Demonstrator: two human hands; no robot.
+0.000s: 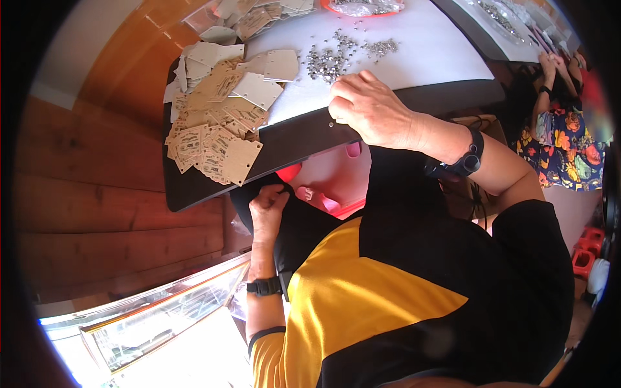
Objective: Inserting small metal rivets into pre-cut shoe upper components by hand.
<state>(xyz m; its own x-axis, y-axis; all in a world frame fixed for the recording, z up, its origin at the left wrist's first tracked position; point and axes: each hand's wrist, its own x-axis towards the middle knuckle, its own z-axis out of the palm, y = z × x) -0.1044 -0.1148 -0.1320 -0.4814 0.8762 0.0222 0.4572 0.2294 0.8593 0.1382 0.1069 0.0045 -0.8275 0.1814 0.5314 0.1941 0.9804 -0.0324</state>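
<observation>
Because metal pieces [330, 63] were small, I judged light pressure best; right hand [374, 110] pinched, left hand [269, 202] curled, contents indiscernible.

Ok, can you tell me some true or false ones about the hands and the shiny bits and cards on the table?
1. The right hand is nearer the small silver pieces than the left hand is. True.
2. The brown cards lie to the right of the silver pieces. False: they lie to the left.
3. Both wrists have black bands. True.
4. The left hand is resting on the tabletop. False: it is below the table edge.
5. The person's shirt is black and yellow. True.
</observation>
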